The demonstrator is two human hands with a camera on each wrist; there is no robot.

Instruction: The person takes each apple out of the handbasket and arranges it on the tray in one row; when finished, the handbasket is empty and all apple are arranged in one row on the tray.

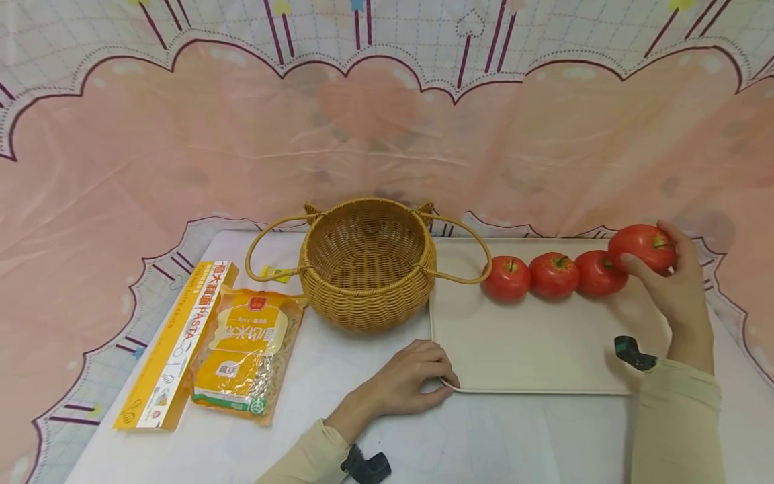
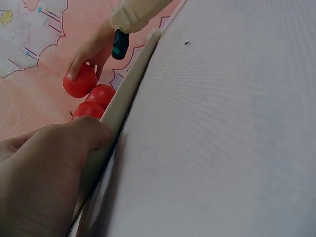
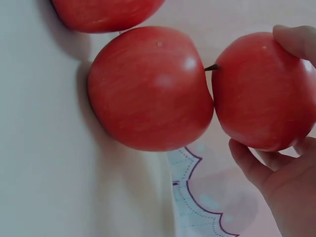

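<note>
My right hand holds a red apple between thumb and fingers, at the right end of a row of three apples. The nearest apple in the row lies right beside the held one in the right wrist view. The other two, the middle apple and the left apple, sit along the back of a cream tray. My left hand grips the tray's front left corner, its thumb along the rim in the left wrist view.
A round wicker basket with two loop handles stands left of the tray, its right handle overlapping the tray's back corner. Farther left lie a yellow pasta box, a bag of dry food and a small yellow packet. A patterned cloth hangs behind.
</note>
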